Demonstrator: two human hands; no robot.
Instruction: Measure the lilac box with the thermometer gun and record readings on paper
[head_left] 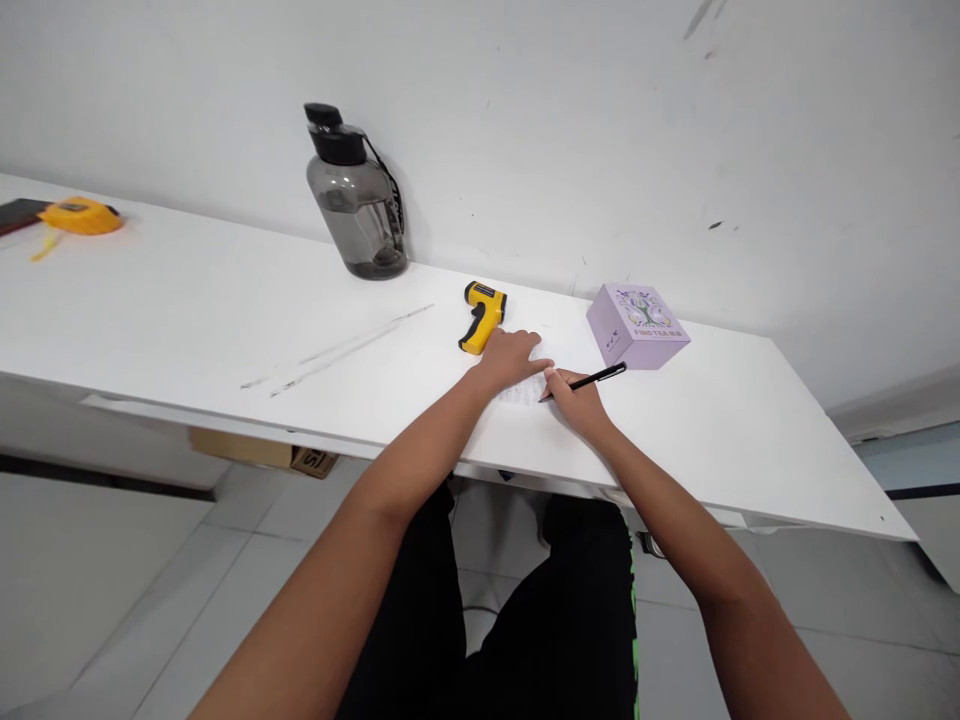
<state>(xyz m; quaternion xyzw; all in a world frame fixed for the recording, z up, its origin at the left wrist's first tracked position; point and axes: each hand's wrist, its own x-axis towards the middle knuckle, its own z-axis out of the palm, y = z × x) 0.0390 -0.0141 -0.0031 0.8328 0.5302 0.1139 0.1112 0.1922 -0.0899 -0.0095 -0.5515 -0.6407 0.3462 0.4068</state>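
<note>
My right hand (577, 400) grips a black pen (600, 376), its tip down on a white sheet of paper (519, 392) that bears rows of small dark writing. Flat on the same sheet lies my left hand (513, 358), fingers stretched out and the thumb reaching toward the right hand. The hands cover part of the paper. Just beyond my left hand lies a yellow and black infrared thermometer gun (484, 316). To the right, past the pen, a lilac tea box (636, 326) with a printed tree design stands on the table.
The long white table (720, 430) runs along a wall. At its back stands a large grey water bottle (355, 205) with a black lid, partly filled. A yellow tape measure (81, 215) lies far left. Below the table is a cardboard box (244, 447).
</note>
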